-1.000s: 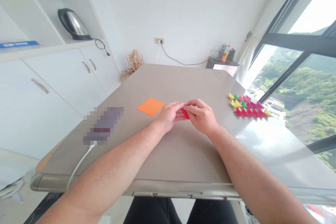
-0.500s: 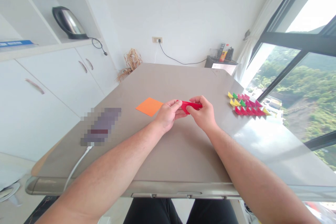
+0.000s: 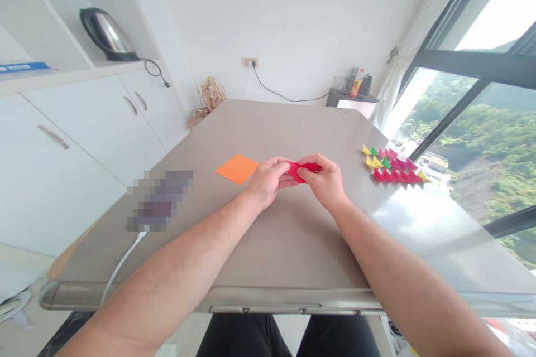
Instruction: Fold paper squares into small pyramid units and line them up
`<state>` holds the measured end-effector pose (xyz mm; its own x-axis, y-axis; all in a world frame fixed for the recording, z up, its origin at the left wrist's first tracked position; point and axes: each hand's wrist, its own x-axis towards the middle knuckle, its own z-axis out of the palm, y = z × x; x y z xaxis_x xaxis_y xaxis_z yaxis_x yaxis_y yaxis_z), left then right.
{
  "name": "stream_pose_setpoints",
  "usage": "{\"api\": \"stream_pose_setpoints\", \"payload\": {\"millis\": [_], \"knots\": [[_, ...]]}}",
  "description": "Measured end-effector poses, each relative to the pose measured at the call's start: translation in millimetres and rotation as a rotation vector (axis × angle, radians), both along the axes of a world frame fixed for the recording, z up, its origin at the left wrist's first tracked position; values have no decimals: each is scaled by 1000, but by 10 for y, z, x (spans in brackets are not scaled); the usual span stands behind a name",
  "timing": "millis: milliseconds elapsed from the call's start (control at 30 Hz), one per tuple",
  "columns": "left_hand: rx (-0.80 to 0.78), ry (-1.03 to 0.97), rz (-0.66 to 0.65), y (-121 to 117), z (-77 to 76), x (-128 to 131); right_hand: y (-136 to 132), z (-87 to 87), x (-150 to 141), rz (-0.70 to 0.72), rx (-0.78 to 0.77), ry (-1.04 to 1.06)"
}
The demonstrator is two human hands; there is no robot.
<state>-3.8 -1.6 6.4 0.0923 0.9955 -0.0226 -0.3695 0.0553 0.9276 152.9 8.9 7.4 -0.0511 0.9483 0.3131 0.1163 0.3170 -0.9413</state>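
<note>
Between my two hands is a piece of folded red paper [image 3: 298, 172], held above the middle of the table. My left hand [image 3: 268, 179] pinches its left end, thumb on top. My right hand [image 3: 324, 177] grips the right end, with the thumb pressed on the near face. Fingers cover much of the paper, so its full shape is hidden. Just left of my left hand lies a flat square of orange paper [image 3: 237, 168]. Off to the right stand rows of small folded paper boats [image 3: 396, 175] in red, pink, yellow and green.
A blurred-out flat device [image 3: 163, 198] with a white cable [image 3: 123, 259] lies at the left of the grey table [image 3: 288, 128]. Beyond the far edge stands a small cabinet with bottles [image 3: 355, 86]. An electric kettle [image 3: 109, 36] sits on the left shelf; windows line the right.
The red paper has shifted slightly in my fingers, and its near face shows a little differently. Both hands stay in nearly the same place.
</note>
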Motion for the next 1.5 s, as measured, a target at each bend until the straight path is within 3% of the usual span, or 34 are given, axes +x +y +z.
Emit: {"api": "stream_pose_setpoints", "payload": {"millis": [100,500,933,1067,1367,1500], "knots": [[3,57,3,-3,-23,-6,-3,8,-7,4,-64,-2],[-2,75,-51,31,-55,-45,5,-25,2,74,-75,-9],[0,61,-26,48,-52,-80,82,7,139,55,67,-103],[25,101,-26,35,-53,-66,75,31,148,28,68,-144],[81,213,26,18,-36,-41,51,60,168,148,18,-167],[114,280,42,3,-38,-30,59,53,171,135,-23,-232]]}}
